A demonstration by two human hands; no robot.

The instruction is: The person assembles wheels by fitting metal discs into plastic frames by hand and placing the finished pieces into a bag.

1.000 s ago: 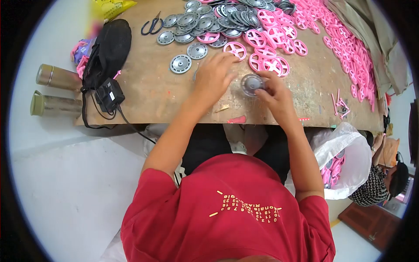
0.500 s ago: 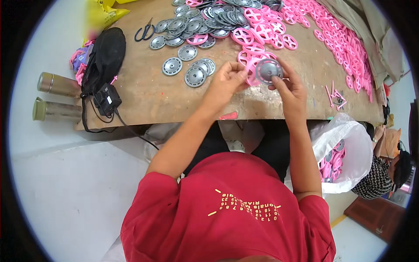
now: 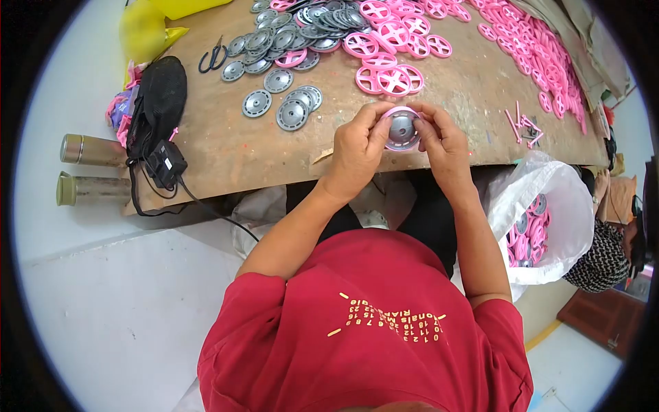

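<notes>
My left hand [image 3: 364, 141] and my right hand [image 3: 443, 141] meet above the front edge of the table. Between them is a grey plastic wheel disc [image 3: 402, 132] set against a pink wheel rim [image 3: 400, 110], whose edge shows around it. Both thumbs press on the disc's face while the fingers wrap the rim from behind. Whether the disc sits fully inside the rim I cannot tell. Just beyond my hands lie a few pink spoked wheels [image 3: 394, 81]. Loose grey discs [image 3: 293, 114] rest to the left of them.
Piles of grey discs [image 3: 322, 27] and pink wheels [image 3: 535, 62] cover the far table [image 3: 226, 147]. Scissors [image 3: 214, 56], a black bag [image 3: 161, 96] and two flasks [image 3: 96, 189] are at left. Pink pins [image 3: 525, 127] lie right, above a white sack [image 3: 566, 233] of pink-and-grey parts. Another person sits at far right.
My hands have come together; the grey disc in my right hand now lies against the pink wheel from my left. The view has shifted slightly.
</notes>
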